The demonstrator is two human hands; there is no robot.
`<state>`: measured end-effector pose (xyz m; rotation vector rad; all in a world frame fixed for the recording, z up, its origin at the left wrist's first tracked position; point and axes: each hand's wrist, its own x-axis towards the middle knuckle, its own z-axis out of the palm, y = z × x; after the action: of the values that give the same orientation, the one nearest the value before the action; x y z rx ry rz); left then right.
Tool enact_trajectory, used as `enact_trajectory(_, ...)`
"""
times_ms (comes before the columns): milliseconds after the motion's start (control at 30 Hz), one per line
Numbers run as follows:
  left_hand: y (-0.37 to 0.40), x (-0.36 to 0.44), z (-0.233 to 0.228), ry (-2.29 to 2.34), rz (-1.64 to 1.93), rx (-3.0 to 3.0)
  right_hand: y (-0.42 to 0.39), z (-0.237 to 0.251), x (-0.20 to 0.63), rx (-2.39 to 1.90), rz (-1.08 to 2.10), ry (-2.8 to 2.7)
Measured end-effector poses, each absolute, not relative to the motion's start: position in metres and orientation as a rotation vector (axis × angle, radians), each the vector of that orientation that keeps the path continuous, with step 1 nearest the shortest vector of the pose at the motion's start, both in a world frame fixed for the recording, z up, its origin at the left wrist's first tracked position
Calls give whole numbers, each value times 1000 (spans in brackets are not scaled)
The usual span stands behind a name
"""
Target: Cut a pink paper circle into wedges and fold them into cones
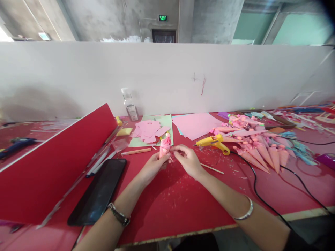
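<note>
Standing nearly upright, swirl at top, the pink cone [165, 146] is above the red tabletop [170, 212], clamped by fingers of the left hand [154, 167]. The right hand [190, 162] is at its right side; whether its bent fingers pinch, I cannot tell. Rightward lies the yellow glue gun [212, 141].
</note>
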<state>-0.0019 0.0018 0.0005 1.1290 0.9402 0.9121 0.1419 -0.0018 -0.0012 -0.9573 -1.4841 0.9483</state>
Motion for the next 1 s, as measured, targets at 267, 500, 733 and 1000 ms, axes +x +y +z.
enact_trajectory(267, -1, -1, 4, 918, 911, 1141, 1, -5, 142, -950, 924, -1469)
enact_trajectory(500, 4, -5, -4, 934, 896, 1198, 0, -4, 140, -904, 971, -1447)
enact_trajectory(733, 0, -3, 0, 832, 879, 1125, -1, -4, 142, -928, 939, -1466)
enact_trajectory(1000, 0, -4, -1, 818, 856, 1067, -1, -5, 141, -942, 915, -1470)
